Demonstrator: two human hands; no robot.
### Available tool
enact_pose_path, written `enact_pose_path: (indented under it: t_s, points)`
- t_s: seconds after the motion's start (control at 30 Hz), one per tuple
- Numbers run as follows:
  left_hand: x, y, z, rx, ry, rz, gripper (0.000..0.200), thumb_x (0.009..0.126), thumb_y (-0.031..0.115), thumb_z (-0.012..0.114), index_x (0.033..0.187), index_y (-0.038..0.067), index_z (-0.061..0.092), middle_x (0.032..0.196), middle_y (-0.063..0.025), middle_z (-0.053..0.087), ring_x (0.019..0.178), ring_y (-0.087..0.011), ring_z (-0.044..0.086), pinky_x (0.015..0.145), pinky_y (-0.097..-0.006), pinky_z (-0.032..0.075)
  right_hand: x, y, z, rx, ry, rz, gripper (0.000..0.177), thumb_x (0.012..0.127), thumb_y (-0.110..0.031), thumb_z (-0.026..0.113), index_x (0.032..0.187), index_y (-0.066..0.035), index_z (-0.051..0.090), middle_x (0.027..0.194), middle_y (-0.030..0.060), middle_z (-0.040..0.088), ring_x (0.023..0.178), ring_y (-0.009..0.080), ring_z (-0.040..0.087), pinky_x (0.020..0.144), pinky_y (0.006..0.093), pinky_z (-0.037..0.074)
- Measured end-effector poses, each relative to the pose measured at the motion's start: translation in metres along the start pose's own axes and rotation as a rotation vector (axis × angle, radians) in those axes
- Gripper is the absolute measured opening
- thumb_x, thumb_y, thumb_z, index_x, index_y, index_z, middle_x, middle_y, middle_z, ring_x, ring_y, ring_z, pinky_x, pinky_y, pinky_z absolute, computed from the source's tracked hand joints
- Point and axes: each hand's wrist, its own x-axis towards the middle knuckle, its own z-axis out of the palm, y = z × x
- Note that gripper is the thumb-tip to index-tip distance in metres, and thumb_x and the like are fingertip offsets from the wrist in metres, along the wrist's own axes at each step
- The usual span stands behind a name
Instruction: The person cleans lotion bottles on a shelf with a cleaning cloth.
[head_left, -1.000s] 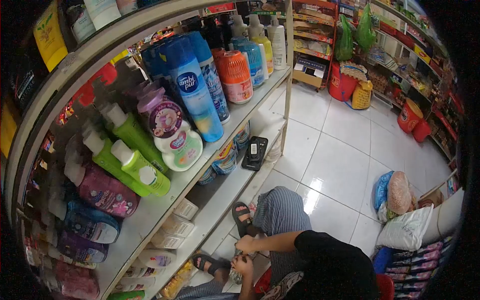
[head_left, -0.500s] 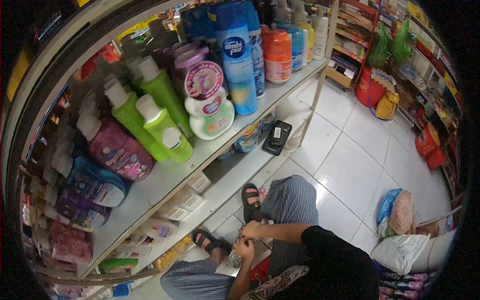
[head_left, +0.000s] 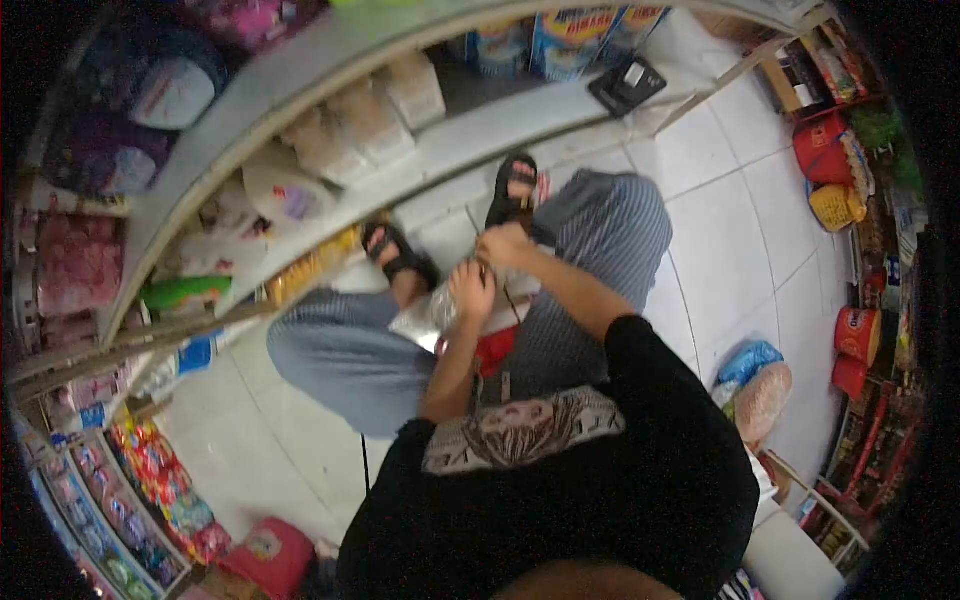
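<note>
A shiny, see-through plastic bag [head_left: 425,318] hangs between my knees, its contents too blurred to make out. My left hand [head_left: 472,290] is closed over the upper part of the bag, fingers bent. Just above and touching it, my right hand [head_left: 507,246] is closed with its fingertips pinched at the bag's top end; the exact grip is blurred. Something red [head_left: 495,350] shows beneath my left wrist. Striped trousers [head_left: 350,350] and black sandals [head_left: 400,262] surround the hands.
A shelf unit [head_left: 420,165] with boxes and bottles stands close in front. A black phone-like item [head_left: 628,86] lies on its lower shelf. To the right, a blue plastic bag [head_left: 748,362] and a pinkish sack [head_left: 764,400] rest on tiles. Packets fill a rack [head_left: 160,480] at lower left.
My view has tilted down and the upper shelf bottles have mostly left it. The hands stay together between the knees, and more of the plastic bag shows now.
</note>
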Motion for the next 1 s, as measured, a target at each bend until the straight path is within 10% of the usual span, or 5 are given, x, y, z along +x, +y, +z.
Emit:
enact_pose_path:
  t_s: [0.37,0.6,0.73,0.93,1.0]
  points:
    - [0.013,0.023,0.001,-0.011,-0.144,-0.147,0.021,0.071,0.023,0.044,0.080,0.004,0.042,0.076,-0.0157,0.050,0.073,-0.0316,0.049,0.060,-0.0420,0.038,-0.002,0.004,-0.009,-0.197,0.316,-0.081,0.019,0.064,-0.024,0.048,0.063,-0.007,0.056,0.064,0.0100,0.055,0.053,0.0243,0.055,0.047,0.0344,0.043]
    - [0.011,0.041,0.006,-0.187,-0.036,-0.201,0.026,0.072,0.022,0.046,0.090,0.005,0.039,0.074,-0.0179,0.052,0.067,-0.0333,0.050,0.058,-0.0419,0.039,-0.008,0.015,-0.023,-0.014,0.210,-0.116,0.022,0.066,-0.025,0.047,0.077,-0.009,0.056,0.074,0.0087,0.056,0.065,0.0265,0.055,0.055,0.0369,0.043]
    - [0.020,0.028,-0.018,-0.555,-0.079,-0.549,0.023,0.071,0.020,0.046,0.090,0.007,0.042,0.068,-0.0137,0.054,0.061,-0.0324,0.051,0.054,-0.0394,0.038,-0.006,0.020,-0.014,0.051,0.106,-0.229,0.022,0.068,-0.025,0.047,0.083,-0.010,0.054,0.081,0.0083,0.055,0.069,0.0275,0.054,0.059,0.0363,0.043]
    - [0.035,0.007,-0.009,-0.470,0.098,-0.177,0.018,0.066,0.013,0.055,0.080,0.007,0.046,0.062,-0.0098,0.051,0.055,-0.0254,0.050,0.052,-0.0345,0.039,-0.006,0.016,-0.025,0.198,0.133,-0.339,0.016,0.070,-0.018,0.048,0.082,-0.008,0.050,0.076,0.0107,0.047,0.068,0.0293,0.050,0.057,0.0370,0.040]
    - [0.034,0.001,-0.003,-0.625,0.019,-0.327,0.019,0.064,0.009,0.057,0.080,0.006,0.046,0.064,-0.0105,0.050,0.054,-0.0244,0.049,0.051,-0.0336,0.039,-0.006,0.015,-0.025,0.186,0.106,-0.315,0.016,0.070,-0.018,0.048,0.082,-0.007,0.050,0.078,0.0105,0.046,0.068,0.0297,0.050,0.057,0.0369,0.040]
